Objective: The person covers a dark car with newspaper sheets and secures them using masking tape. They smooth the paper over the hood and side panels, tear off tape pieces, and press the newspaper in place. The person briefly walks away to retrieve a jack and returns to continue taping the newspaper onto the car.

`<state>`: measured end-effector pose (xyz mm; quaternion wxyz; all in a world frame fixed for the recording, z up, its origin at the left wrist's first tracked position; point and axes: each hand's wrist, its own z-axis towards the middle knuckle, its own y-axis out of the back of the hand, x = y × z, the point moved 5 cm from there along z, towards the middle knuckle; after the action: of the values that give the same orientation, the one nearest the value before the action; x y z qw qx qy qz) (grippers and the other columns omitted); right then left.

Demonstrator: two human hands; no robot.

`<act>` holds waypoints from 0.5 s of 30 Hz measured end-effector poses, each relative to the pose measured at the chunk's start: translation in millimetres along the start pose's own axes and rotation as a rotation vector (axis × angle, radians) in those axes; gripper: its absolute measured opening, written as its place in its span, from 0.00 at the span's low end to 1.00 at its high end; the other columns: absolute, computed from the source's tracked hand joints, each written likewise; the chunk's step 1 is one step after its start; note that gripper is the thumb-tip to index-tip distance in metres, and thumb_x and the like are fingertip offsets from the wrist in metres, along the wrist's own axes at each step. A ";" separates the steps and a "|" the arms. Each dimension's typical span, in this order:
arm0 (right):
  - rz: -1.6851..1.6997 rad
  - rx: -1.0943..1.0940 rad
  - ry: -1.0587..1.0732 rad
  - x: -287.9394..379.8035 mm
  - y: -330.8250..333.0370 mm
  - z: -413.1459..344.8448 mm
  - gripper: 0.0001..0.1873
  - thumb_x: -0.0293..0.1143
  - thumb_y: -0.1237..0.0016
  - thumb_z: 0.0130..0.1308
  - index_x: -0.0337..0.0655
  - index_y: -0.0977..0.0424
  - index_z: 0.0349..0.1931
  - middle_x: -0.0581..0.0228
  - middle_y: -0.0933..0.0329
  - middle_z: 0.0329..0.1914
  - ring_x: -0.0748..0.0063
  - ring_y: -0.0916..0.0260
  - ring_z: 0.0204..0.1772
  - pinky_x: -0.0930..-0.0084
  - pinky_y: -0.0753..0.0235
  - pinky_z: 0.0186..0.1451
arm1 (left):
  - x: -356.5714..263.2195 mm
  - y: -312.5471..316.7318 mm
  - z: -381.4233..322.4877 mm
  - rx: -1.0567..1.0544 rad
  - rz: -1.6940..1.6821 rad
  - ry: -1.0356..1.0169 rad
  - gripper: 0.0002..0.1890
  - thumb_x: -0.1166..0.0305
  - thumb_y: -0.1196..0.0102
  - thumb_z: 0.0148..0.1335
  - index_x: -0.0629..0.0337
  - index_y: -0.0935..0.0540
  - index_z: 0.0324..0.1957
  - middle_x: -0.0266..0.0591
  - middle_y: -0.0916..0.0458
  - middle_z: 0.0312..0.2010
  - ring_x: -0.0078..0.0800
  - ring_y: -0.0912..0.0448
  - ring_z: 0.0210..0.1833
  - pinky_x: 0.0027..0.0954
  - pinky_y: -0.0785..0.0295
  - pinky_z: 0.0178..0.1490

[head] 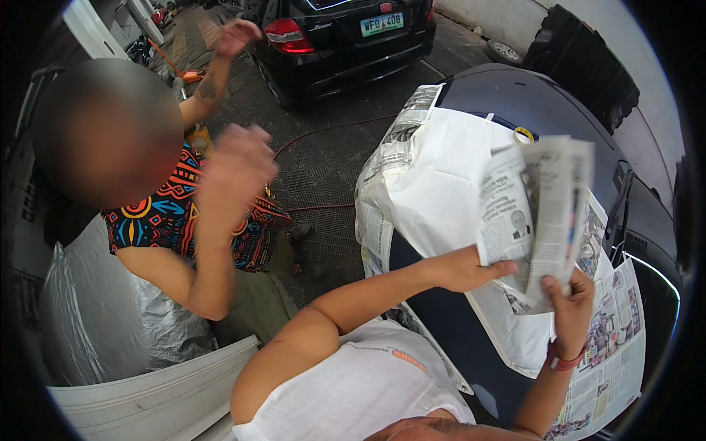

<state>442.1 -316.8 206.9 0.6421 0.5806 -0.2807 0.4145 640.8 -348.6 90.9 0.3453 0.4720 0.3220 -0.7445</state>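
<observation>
Folded newspaper sheets [554, 215] are held up in front of me, partly blurred. My left hand [469, 270] grips their lower left side, its thumb over the front. At the lower right edge, my right hand [571, 300] pinches them between thumb and fingers. Behind and below the sheets, white masking paper [436, 182] covers much of a dark car's front [513, 91]. A bare dark blue painted strip [441, 292] shows between the coverings. More newspaper [612, 336] hangs over the car near my right forearm. A tape roll [524, 135] lies just beyond the held sheets.
A person in a patterned shirt [165, 220] stands close on the left, both hands raised. Beyond are a black car [342, 44], a red hose [331, 124] across the floor, and an orange floor jack [193, 75]. A white panel [160, 380] borders the lower left.
</observation>
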 end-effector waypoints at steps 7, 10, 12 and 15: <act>-0.082 -0.389 0.055 5.2 80.2 28.5 0.17 0.40 0.44 0.79 0.35 0.16 0.55 0.71 0.16 0.42 0.85 0.27 0.40 0.83 0.31 0.45 | -14.7 62.1 -19.4 -0.389 -0.028 0.068 0.21 0.62 0.38 0.77 0.65 0.18 0.63 0.43 0.13 0.56 0.33 0.18 0.58 0.35 0.24 0.63; -0.048 -0.495 0.106 6.8 88.9 39.2 0.18 0.40 0.46 0.81 0.34 0.18 0.55 0.66 0.15 0.48 0.81 0.22 0.47 0.82 0.26 0.53 | -8.4 87.2 -29.4 -0.467 -0.026 0.138 0.24 0.66 0.37 0.75 0.64 0.24 0.68 0.40 0.18 0.61 0.27 0.21 0.61 0.33 0.26 0.66; 0.111 -0.529 0.083 -12.3 116.4 52.9 0.19 0.41 0.46 0.81 0.33 0.19 0.57 0.64 0.15 0.50 0.77 0.21 0.51 0.80 0.26 0.58 | -8.2 106.3 -42.2 -0.597 -0.068 0.124 0.24 0.67 0.35 0.74 0.66 0.22 0.66 0.43 0.16 0.60 0.31 0.20 0.61 0.35 0.24 0.66; 0.151 -0.550 0.046 -11.5 153.7 64.8 0.23 0.44 0.46 0.80 0.33 0.21 0.62 0.60 0.15 0.54 0.74 0.19 0.54 0.78 0.24 0.62 | -3.3 134.4 -52.4 -0.682 -0.231 0.109 0.25 0.70 0.34 0.71 0.66 0.23 0.67 0.46 0.16 0.60 0.35 0.19 0.62 0.38 0.23 0.67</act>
<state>312.3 -385.3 286.9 0.7489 0.3527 -0.4103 0.3827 777.0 -380.2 55.2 0.3790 0.3292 0.6209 -0.6020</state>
